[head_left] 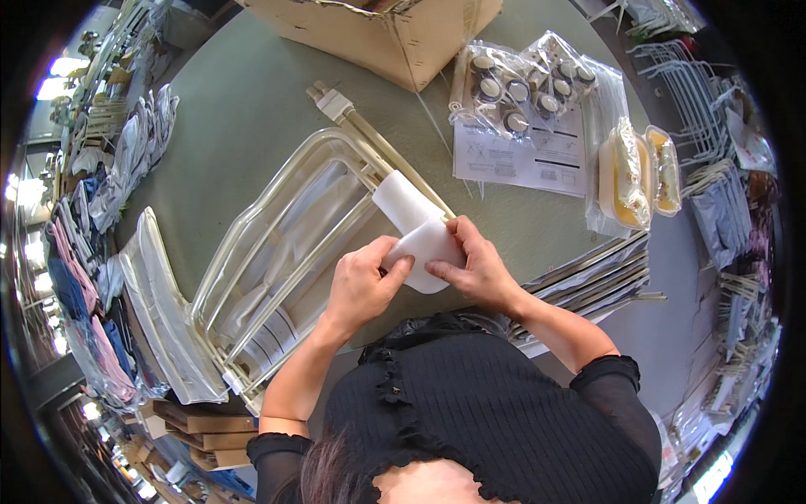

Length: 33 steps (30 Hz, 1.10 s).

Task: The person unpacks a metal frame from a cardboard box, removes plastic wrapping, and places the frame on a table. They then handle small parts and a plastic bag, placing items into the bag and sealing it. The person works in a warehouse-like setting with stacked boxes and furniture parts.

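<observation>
A white foam sheet (405, 204) lies around the near end of a cream metal tube frame (290, 244), and its loose part bends toward me. My left hand (367, 281) is closed on the sheet's near left edge, thumb and fingers pinching. At its right edge my right hand (480, 265) grips the same sheet, with the thumb on top. The frame is a set of curved and straight tubes with clear plastic film between them. Beside it runs a pair of straight tubes (369, 139) with a white wrap near the far end. How far the foam goes underneath is hidden.
An open cardboard box (378, 42) stands at the table's far edge. To the right lie bagged casters (512, 92), a printed sheet (537, 155), tape rolls (625, 181) and a bundle of thin tubes (596, 273). A film-wrapped piece (164, 311) rests at left; flat cartons (206, 428) sit below.
</observation>
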{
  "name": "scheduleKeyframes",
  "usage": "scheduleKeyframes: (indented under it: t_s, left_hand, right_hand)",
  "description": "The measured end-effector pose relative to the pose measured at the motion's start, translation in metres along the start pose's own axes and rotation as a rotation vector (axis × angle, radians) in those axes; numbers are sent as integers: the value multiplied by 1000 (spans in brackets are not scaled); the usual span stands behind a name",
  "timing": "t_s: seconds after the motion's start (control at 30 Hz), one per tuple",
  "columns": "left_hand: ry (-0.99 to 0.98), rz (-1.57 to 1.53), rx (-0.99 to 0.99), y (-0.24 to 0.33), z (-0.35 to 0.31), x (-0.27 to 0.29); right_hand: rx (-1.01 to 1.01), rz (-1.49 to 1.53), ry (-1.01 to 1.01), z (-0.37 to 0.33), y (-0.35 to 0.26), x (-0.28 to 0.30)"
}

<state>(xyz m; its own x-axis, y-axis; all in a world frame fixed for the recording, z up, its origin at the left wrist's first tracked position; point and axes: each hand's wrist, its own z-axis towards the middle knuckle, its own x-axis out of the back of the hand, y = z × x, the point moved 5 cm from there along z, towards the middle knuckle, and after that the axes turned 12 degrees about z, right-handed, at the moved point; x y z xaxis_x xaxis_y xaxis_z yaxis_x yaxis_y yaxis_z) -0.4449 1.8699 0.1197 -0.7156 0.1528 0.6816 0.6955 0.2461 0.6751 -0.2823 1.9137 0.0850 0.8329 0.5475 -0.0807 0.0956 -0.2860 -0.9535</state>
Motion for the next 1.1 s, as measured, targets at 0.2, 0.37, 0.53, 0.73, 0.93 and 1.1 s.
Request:
scheduleKeyframes:
  t_s: [0.2, 0.37, 0.53, 0.73, 0.93, 1.1]
  left_hand:
    - [-170, 175, -34, 12, 38, -1]
    - [-339, 91, -11, 4, 56, -8]
    - [-350, 6, 56, 5, 68, -12]
    - [-296, -78, 82, 3, 82, -15]
    - [-144, 30, -118, 22, 110, -14]
    - [-102, -157, -118, 13, 134, -22]
  right_hand:
    - [-53, 40, 86, 13, 15, 14]
    - [-93, 39, -1, 25, 18, 17]
    - [-51, 45, 38, 35, 20, 23]
    - [137, -23, 197, 41, 13, 26]
    - [485, -195, 313, 50, 9, 25]
    - [523, -429, 257, 66, -7, 34]
